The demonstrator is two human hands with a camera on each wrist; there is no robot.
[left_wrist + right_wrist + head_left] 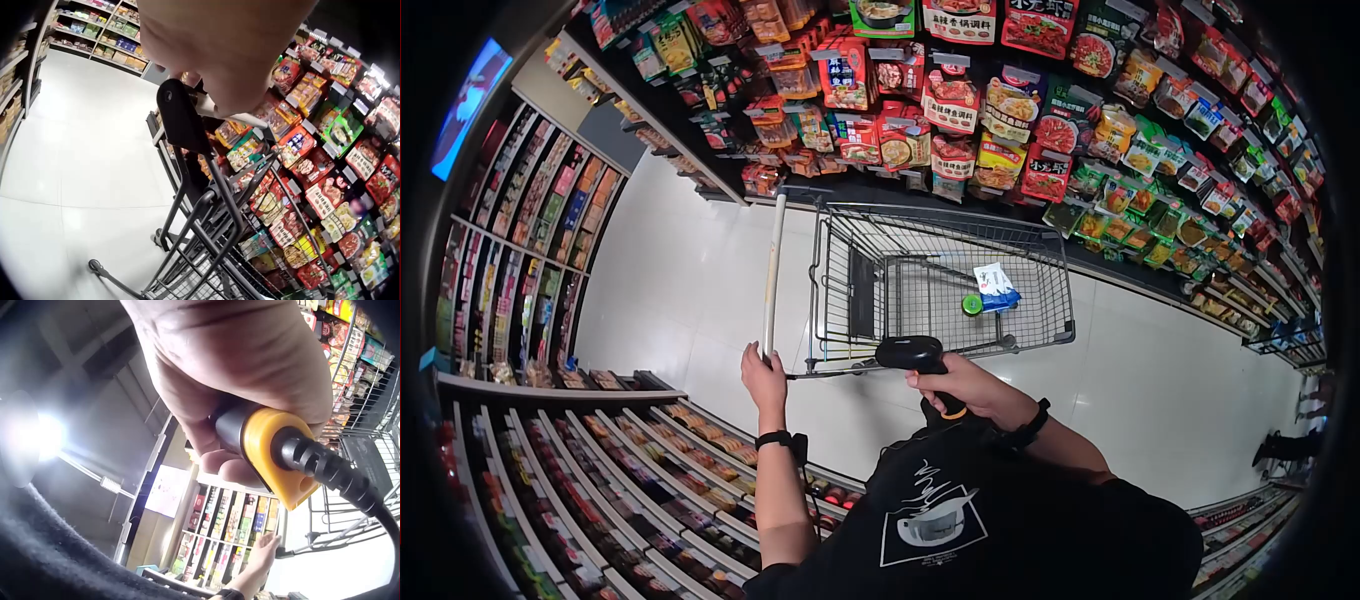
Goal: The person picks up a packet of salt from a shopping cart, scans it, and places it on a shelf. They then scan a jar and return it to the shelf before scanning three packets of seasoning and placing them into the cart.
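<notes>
My left hand (763, 380) grips the near end of the pale handle (773, 265) of a shopping cart (1072, 290). In the left wrist view, the left hand (212, 50) curls over the bar beside its black end bracket (181, 115). My right hand (975, 390) holds a black handheld barcode scanner (908, 352) by its grip, with the head over the cart's near side. The right wrist view shows the grip's yellow base (265, 440) and a thick black cable (350, 478). Inside the cart lie a blue-and-white packet (997, 288) and a green-topped container (972, 305).
Hanging seasoning packets (950, 95) fill the shelf wall beyond the cart. Shelves of packaged goods (620, 450) run along the near left side, and another rack (530, 190) stands farther left. Pale tiled floor (670, 260) lies between them. Dark-clothed legs (1290, 445) appear at far right.
</notes>
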